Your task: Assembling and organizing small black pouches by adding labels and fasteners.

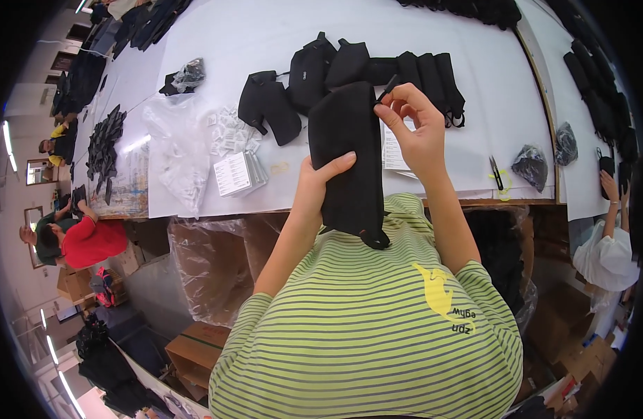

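A long black fabric pouch point(346, 150) hangs in front of me over the table's near edge. My left hand point(312, 188) grips it low on its left side, thumb lying across the front and the other fingers hidden behind. My right hand point(420, 133) is beside the pouch's upper right edge, thumb and forefinger pinching a short narrow black strip point(388, 89). I cannot make out whether the strip is a strap or a zipper pull. Just beyond lie several more black pouches point(309, 73). Partly hidden behind the pouch are printed white cards point(393, 150).
Left of the pouch stands a stack of white cards point(234, 174), near small white packets point(231, 133) and a clear plastic bag point(178, 150). To the right lie thread snips point(497, 173) and a bagged dark item point(531, 167). Other people work at both sides.
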A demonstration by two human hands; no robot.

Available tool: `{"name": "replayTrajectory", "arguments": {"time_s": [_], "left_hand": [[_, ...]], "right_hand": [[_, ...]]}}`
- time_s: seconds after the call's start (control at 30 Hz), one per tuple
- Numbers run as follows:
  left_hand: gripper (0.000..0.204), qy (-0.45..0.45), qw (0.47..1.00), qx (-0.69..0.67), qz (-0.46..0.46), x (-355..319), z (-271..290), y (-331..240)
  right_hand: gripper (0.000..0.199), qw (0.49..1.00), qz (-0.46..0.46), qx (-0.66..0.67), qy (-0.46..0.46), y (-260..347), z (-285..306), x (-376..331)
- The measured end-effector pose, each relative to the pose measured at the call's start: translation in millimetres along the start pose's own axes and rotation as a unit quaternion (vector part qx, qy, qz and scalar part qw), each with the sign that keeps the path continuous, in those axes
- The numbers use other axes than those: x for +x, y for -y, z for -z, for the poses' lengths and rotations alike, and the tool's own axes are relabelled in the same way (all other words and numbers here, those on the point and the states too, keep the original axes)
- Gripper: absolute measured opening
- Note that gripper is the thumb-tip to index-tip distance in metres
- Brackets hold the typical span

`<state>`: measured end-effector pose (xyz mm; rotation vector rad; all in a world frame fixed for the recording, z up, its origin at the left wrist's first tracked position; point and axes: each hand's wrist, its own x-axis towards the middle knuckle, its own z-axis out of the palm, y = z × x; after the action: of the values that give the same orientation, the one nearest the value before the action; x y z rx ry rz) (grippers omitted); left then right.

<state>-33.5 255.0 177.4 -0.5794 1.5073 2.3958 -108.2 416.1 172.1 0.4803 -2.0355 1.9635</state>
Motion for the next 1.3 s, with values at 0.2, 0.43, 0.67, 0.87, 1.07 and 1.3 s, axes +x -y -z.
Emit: {"name": "replayTrajectory", "arguments": {"time_s": [0.2, 0.43, 0.67, 0.87, 1.07, 1.3], "left_hand": [[0.032, 0.031, 0.979, -0.199, -0.005, 22, 20, -1], [0.03, 0.0, 0.95, -0.314, 0.006, 20, 28, -27], [0.028, 0.083, 0.956, -0.281, -0.034, 15, 36, -22], [0.027, 0.041, 0.963, -0.262, -0.041, 12, 27, -27], [0.027, 0.054, 0.966, -0.245, -0.058, 21, 37, -16], [0.032, 0.026, 0.974, -0.216, -0.063, 16, 33, -15]], "right_hand": [[0.012, 0.988, -0.039, 0.017, 0.147, 37, -13, -25], [0.011, 0.965, -0.068, 0.059, 0.248, 50, -16, -50], [0.008, 0.981, -0.058, 0.067, 0.171, 57, -26, -47], [0.012, 0.966, -0.082, 0.079, 0.23, 51, -20, -49], [0.029, 0.98, -0.058, 0.009, 0.188, 41, -16, -46], [0.047, 0.997, -0.005, -0.025, 0.069, 23, -10, -27]]}}
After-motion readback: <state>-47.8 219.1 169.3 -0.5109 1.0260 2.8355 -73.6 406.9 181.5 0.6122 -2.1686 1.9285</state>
